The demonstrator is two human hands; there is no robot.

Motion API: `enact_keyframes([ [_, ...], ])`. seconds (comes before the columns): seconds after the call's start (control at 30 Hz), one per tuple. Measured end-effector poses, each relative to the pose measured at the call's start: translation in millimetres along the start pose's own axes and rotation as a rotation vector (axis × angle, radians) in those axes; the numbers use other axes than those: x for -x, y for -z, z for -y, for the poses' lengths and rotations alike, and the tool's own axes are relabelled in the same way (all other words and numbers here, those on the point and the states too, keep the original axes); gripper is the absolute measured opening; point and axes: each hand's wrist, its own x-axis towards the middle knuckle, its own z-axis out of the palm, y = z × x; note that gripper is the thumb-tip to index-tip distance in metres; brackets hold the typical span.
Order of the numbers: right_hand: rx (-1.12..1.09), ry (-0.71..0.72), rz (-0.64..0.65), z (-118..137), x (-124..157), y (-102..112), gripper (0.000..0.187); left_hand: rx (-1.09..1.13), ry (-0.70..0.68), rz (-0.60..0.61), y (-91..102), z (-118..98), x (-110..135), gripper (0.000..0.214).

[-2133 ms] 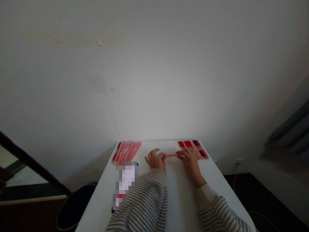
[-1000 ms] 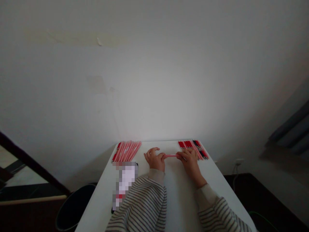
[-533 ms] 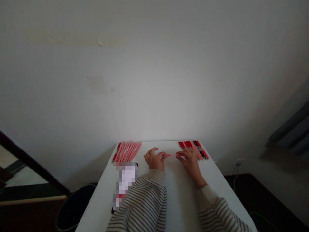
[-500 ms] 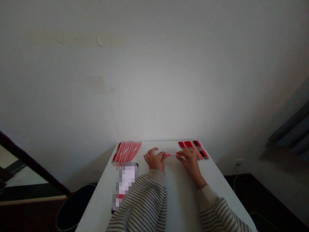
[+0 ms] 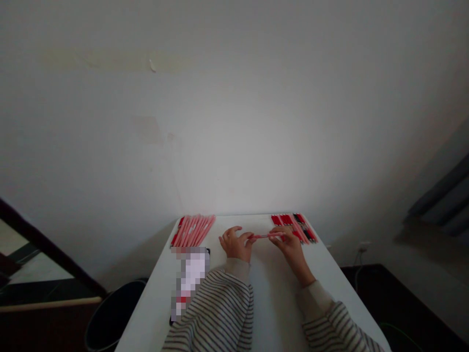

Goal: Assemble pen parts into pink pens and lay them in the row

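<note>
Between my two hands a slim pink pen (image 5: 261, 236) lies sideways, just above the white table or on it; I cannot tell which. My left hand (image 5: 237, 245) pinches its left end between thumb and forefinger, with the other fingers raised. The pen's right part is in the pinch of my right hand (image 5: 292, 245). Left of my left hand, several pink pens (image 5: 194, 231) lie side by side in a slanted row. Beyond my right hand is a group of red, black and pink pens (image 5: 300, 226), partly hidden by that hand.
The white table (image 5: 273, 298) stands against a pale wall (image 5: 234, 146). A phone-like object (image 5: 192, 271), blurred out, lies left of my left forearm. A dark round bin (image 5: 115, 313) is on the floor at left. Near a wall socket (image 5: 364, 246) hangs a cable.
Both hands keep their pinch on the pen. My fingers have shifted slightly, and the pen now tilts a little. The piles of pens look the same.
</note>
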Motion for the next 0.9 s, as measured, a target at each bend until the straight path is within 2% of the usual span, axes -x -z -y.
enact_keyframes([
  [0.1,-0.274,-0.122,0.000,2.6,1.1,-8.0,0.021,0.004,-0.026,0.032,0.8,-2.5,2.8,0.013],
  [0.2,-0.506,-0.205,-0.068,6.3,0.0,-17.7,0.020,0.004,-0.050,0.074,1.1,-3.0,3.9,0.015],
  [0.33,-0.720,-0.326,-0.072,6.8,-7.2,-23.6,0.024,-0.042,-0.071,0.210,-0.3,1.8,3.1,0.032],
  [0.47,-0.775,-0.356,-0.041,4.5,-16.8,-17.2,0.028,-0.133,-0.091,0.378,-0.5,9.2,5.9,0.057],
  [0.57,-0.785,-0.342,-0.042,5.4,-21.6,-10.6,0.041,-0.193,-0.130,0.445,2.1,13.2,9.9,0.061],
  [0.67,-0.771,-0.317,-0.047,6.7,-22.6,-8.6,0.046,-0.203,-0.161,0.465,5.1,14.9,12.5,0.058],
  [0.9,-0.882,-0.302,-0.073,4.2,-18.1,-12.0,0.036,-0.208,-0.160,0.459,7.3,13.2,12.7,0.057],
])
